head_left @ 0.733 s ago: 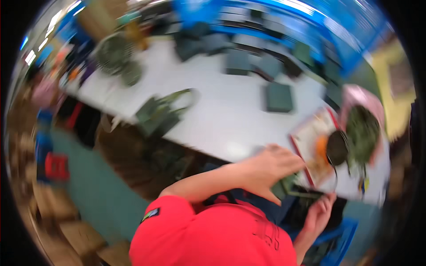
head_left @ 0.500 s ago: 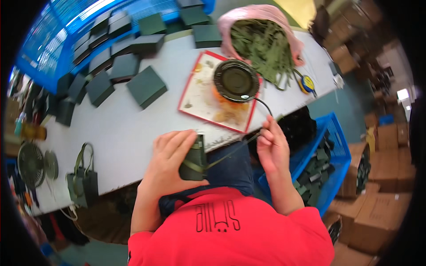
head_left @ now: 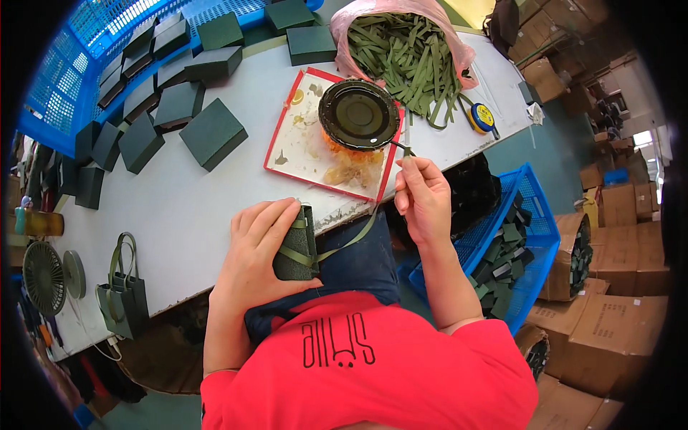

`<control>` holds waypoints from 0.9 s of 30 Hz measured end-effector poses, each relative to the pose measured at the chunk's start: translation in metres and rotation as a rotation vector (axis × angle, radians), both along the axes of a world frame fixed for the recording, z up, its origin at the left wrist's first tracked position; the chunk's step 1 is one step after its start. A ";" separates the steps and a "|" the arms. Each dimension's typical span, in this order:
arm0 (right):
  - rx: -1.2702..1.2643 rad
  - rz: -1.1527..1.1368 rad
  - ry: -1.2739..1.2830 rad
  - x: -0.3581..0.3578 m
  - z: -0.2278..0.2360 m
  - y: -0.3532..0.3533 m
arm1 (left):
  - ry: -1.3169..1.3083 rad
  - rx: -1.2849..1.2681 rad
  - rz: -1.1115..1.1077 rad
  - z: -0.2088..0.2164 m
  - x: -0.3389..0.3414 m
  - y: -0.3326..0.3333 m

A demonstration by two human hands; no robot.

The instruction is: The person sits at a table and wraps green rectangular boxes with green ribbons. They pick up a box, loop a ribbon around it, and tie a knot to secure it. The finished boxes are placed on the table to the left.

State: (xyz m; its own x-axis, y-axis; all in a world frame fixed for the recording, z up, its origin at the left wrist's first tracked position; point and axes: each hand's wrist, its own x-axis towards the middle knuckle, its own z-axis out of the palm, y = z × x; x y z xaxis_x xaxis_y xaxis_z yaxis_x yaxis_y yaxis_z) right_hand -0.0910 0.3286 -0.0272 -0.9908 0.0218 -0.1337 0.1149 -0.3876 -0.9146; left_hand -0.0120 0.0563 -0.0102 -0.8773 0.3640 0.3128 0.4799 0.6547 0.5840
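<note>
My left hand (head_left: 254, 254) is wrapped round a small dark green gift bag (head_left: 295, 265) near the table's front edge, above my lap. A flat olive-green ribbon (head_left: 356, 240) runs across the bag and loops slackly to the right. Its far end is pinched between the thumb and fingers of my right hand (head_left: 424, 197). Those fingertips are just beside the thin dark handle of a round black glue pot (head_left: 358, 115). Whether ribbon and handle touch, I cannot tell. The pot stands on a stained white board with a red edge (head_left: 287, 154).
A pink plastic bag (head_left: 459, 50) full of ribbons lies behind the pot, near a yellow-and-blue tape measure (head_left: 481, 117). Dark green boxes (head_left: 213, 135) cover the back left. A handled gift bag (head_left: 123, 304) and fan (head_left: 44, 276) stand left. A blue crate (head_left: 548, 244) sits right.
My right hand has moved slightly left and up, bringing the ribbon end close to the pot; the ribbon now hangs slacker. My left hand keeps its hold on the bag. The view has shifted slightly.
</note>
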 end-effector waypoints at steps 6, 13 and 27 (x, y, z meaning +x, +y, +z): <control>0.101 0.061 -0.037 -0.013 -0.001 -0.004 | -0.017 0.004 0.005 -0.001 0.000 -0.001; 0.120 0.061 -0.067 -0.024 -0.005 -0.011 | -0.018 0.004 0.010 -0.002 -0.001 -0.001; 0.030 0.100 -0.154 -0.029 -0.007 -0.012 | -0.026 0.009 0.017 -0.005 -0.003 -0.004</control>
